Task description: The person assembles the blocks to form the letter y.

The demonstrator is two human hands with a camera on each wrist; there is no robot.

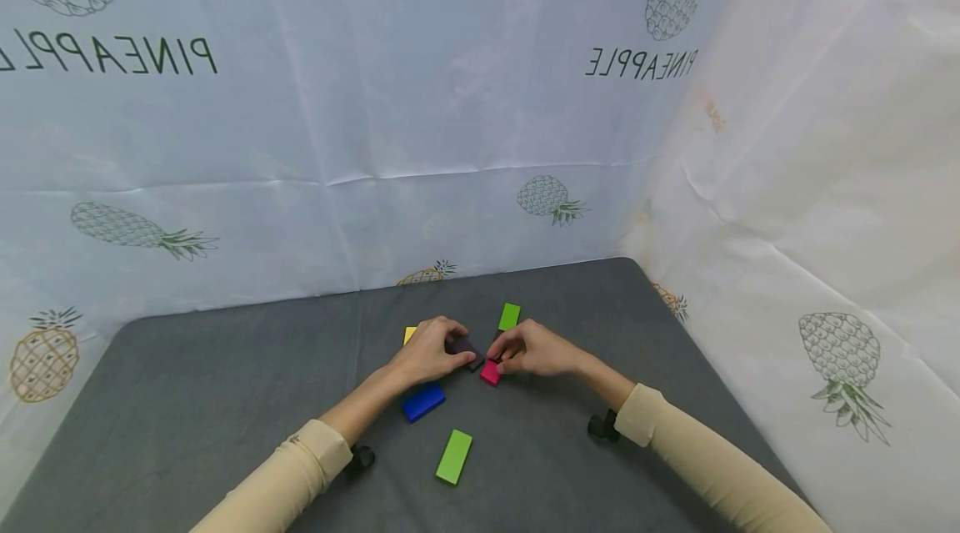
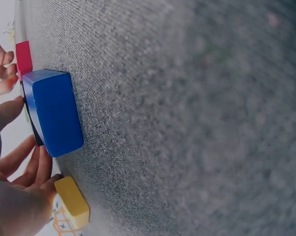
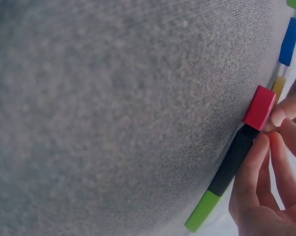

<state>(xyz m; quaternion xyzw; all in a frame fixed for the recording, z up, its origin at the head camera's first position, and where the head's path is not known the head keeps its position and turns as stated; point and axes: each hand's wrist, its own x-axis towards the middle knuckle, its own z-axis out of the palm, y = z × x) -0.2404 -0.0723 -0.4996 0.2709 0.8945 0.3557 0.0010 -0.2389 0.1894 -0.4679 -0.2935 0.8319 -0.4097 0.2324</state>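
In the head view, my left hand [image 1: 429, 352] grips a black block [image 1: 468, 351] between thumb and fingers. Close to its right, my right hand [image 1: 538, 349] has curled fingers at a red block [image 1: 491, 373], seemingly pinching its far end. The right wrist view shows that red block beside another black block [image 3: 231, 164], in line with a green block [image 3: 202, 211]. A yellow block [image 2: 73, 201] lies by the left hand's fingers in the left wrist view. Nearer the left wrist is a blue block [image 2: 57, 115].
A second green block [image 1: 454, 457] lies on the grey table [image 1: 225, 416] toward the front. White pineapple-printed cloth [image 1: 420, 99] hangs behind the table and along its right side. Dark wrist cameras [image 1: 602, 426] sit under both cuffs.
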